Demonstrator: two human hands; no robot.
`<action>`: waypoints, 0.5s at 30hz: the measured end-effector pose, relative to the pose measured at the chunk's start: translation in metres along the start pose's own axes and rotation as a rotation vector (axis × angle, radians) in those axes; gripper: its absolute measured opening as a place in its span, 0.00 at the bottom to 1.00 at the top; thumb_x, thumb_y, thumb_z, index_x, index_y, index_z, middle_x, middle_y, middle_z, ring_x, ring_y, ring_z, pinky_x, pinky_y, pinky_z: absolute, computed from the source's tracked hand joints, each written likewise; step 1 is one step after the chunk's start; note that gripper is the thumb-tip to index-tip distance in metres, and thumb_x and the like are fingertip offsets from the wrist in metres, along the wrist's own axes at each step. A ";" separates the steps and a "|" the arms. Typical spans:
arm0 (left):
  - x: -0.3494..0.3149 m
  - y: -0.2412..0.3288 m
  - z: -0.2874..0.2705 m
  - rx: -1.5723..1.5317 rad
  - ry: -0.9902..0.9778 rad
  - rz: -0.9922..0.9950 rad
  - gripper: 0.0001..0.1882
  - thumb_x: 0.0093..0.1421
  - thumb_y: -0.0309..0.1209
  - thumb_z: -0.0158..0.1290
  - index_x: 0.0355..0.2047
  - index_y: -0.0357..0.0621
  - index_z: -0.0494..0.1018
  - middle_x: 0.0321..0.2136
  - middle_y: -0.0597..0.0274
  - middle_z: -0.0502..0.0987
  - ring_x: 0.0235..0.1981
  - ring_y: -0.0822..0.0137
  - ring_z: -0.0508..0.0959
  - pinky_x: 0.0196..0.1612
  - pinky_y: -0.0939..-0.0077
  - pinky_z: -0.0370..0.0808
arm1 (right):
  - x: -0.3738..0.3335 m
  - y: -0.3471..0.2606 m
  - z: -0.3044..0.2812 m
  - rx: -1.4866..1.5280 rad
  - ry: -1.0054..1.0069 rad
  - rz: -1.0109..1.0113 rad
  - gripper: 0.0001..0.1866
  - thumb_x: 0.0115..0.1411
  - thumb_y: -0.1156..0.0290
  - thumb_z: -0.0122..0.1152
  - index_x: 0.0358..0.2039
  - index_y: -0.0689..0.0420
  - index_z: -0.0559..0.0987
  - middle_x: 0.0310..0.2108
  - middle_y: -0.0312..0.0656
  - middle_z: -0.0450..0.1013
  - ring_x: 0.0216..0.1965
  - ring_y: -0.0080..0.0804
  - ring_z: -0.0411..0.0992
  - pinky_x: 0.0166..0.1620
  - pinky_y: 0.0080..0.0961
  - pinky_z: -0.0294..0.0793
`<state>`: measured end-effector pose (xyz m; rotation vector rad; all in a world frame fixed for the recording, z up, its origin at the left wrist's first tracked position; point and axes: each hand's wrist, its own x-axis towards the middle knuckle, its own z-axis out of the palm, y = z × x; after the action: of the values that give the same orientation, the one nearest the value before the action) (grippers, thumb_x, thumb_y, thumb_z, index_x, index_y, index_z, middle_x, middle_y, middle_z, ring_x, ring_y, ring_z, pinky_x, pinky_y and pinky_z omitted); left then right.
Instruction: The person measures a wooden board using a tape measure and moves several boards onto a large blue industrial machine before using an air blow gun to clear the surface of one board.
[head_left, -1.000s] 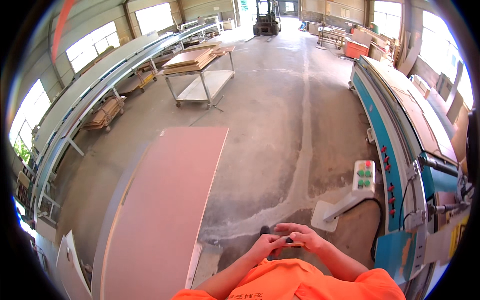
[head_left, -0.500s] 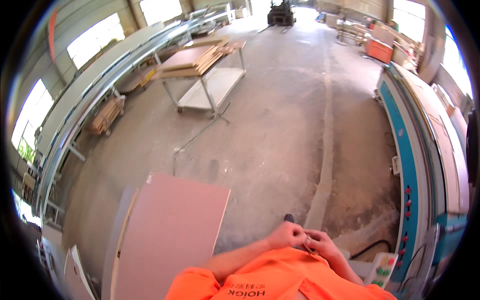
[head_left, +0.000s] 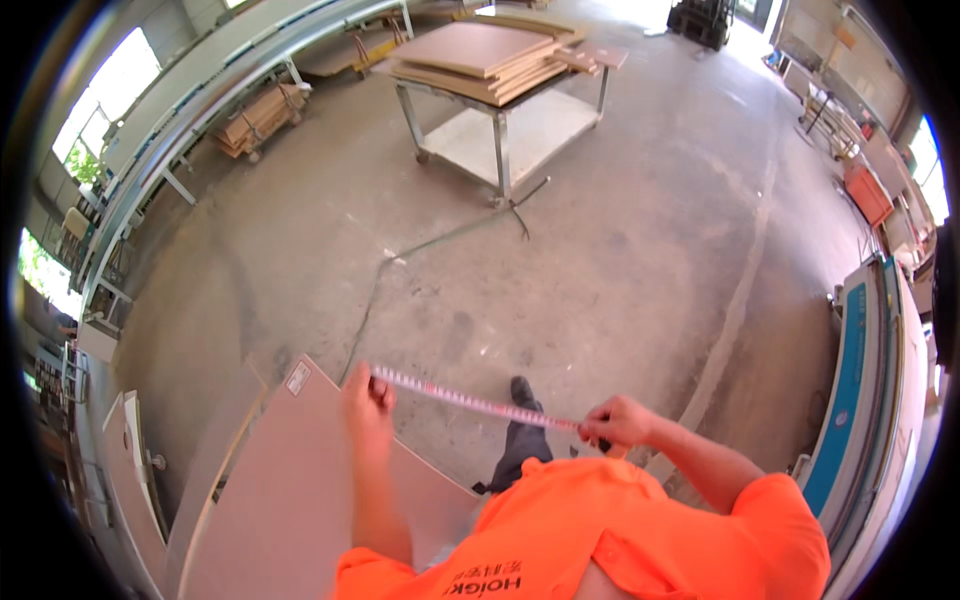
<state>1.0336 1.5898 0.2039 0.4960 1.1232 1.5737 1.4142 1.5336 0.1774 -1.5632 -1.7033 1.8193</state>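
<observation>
A white tape measure (head_left: 470,400) with red marks is pulled out straight between my two hands, level with my waist. My left hand (head_left: 368,405) is closed on one end of it, above the edge of a large pinkish-brown panel (head_left: 290,490). Closed around the other end, my right hand (head_left: 618,422) is out in front of my orange shirt. Fingers cover most of what each hand grips, so which one has the case I cannot tell. A small white label (head_left: 297,377) sits on the panel's far corner.
Ahead stands a metal trolley (head_left: 502,155) stacked with boards (head_left: 475,50). A dark cable (head_left: 440,238) runs over the floor from it. A long conveyor frame (head_left: 190,120) lines the left, a blue-sided machine (head_left: 838,400) the right. A forklift (head_left: 700,22) is far off.
My hands were together at my waist; now they are apart with the tape stretched between them. The view has turned left, and my left hand has moved over beside the panel.
</observation>
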 end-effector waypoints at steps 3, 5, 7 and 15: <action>0.077 -0.016 0.052 -0.116 0.044 -0.036 0.14 0.63 0.38 0.48 0.23 0.46 0.66 0.15 0.68 0.64 0.15 0.74 0.64 0.19 0.82 0.60 | 0.063 -0.028 -0.052 0.209 0.062 0.045 0.10 0.58 0.68 0.56 0.28 0.61 0.81 0.23 0.34 0.76 0.26 0.19 0.72 0.32 0.20 0.72; 0.119 -0.026 0.081 -0.052 -0.028 -0.085 0.14 0.63 0.41 0.47 0.25 0.45 0.67 0.17 0.67 0.66 0.16 0.75 0.65 0.20 0.82 0.62 | 0.093 -0.058 -0.091 0.306 0.160 0.003 0.10 0.58 0.69 0.55 0.29 0.63 0.80 0.23 0.36 0.76 0.25 0.21 0.73 0.31 0.20 0.73; 0.151 -0.022 0.121 0.192 -0.202 -0.137 0.13 0.63 0.40 0.48 0.30 0.42 0.69 0.19 0.67 0.69 0.18 0.76 0.67 0.22 0.84 0.63 | 0.118 -0.099 -0.138 0.413 0.224 -0.019 0.10 0.58 0.70 0.54 0.30 0.64 0.79 0.24 0.38 0.76 0.25 0.23 0.73 0.30 0.21 0.73; 0.319 -0.001 0.155 0.586 -0.360 -0.145 0.14 0.59 0.27 0.53 0.43 0.30 0.69 0.22 0.68 0.71 0.23 0.79 0.69 0.27 0.85 0.67 | 0.313 -0.147 -0.222 0.633 0.290 -0.088 0.11 0.58 0.72 0.52 0.32 0.68 0.77 0.24 0.42 0.75 0.22 0.27 0.73 0.27 0.23 0.73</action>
<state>1.0525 1.9439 0.2003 1.0165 1.2941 0.9618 1.3809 1.9438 0.1790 -1.3574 -0.9225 1.7409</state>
